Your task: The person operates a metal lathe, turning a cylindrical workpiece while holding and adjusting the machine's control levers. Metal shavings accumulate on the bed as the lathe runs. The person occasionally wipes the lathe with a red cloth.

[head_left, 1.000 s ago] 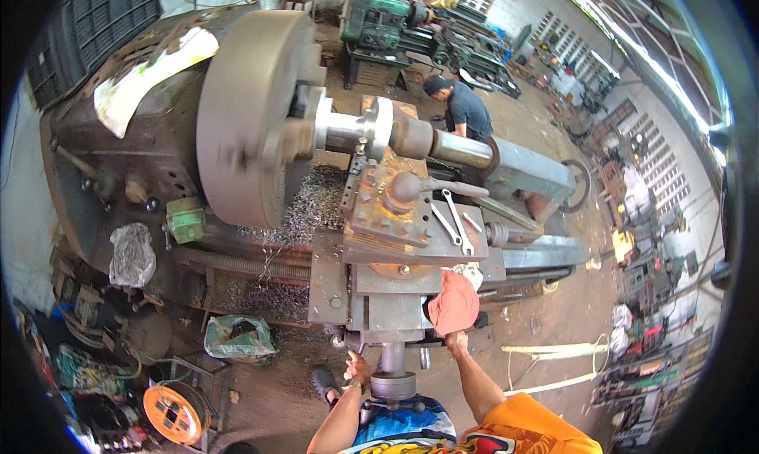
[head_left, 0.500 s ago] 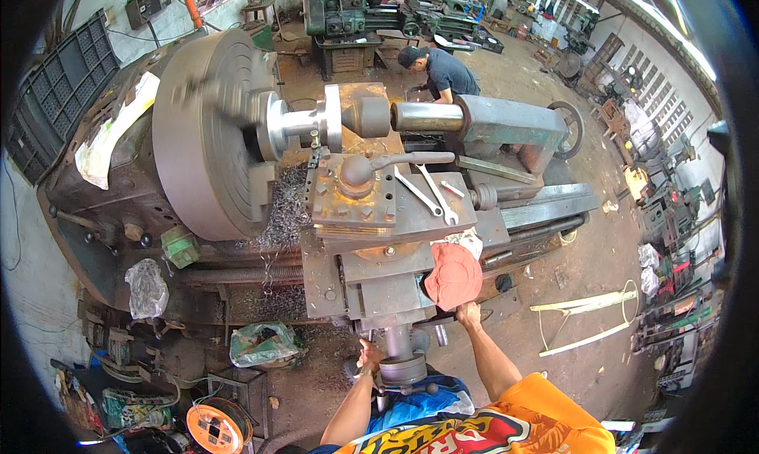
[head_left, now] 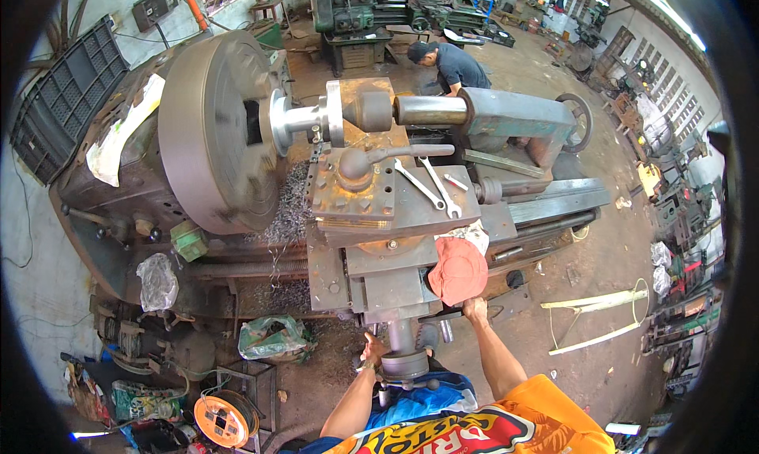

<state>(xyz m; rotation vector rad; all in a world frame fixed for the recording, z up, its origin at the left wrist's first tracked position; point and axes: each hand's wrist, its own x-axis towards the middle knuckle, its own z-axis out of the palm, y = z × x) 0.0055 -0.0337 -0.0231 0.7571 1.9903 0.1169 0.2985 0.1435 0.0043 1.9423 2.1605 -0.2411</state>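
Observation:
I stand at a large metal lathe. My left hand is at the left rim of a grey handwheel, thumb raised, fingers partly hidden against it. My right hand is closed beside a dark lever, just under a salmon-coloured cap; what lies inside its grip is mostly hidden. Beyond, a big chuck shows blurred jaws. A shiny flanged metal workpiece sits between it and the tailstock. The tool post carries a long clamp handle and stands below the workpiece.
Two wrenches lie on the slide beside the tool post. Metal chips heap below the chuck. A green plastic bag and an orange cable reel are at lower left. Another person bends down beyond the lathe.
The blurred chuck jaws have turned to another position. The whole view has shifted slightly, moving the scene a little to the right. Both hands keep their places on the machine.

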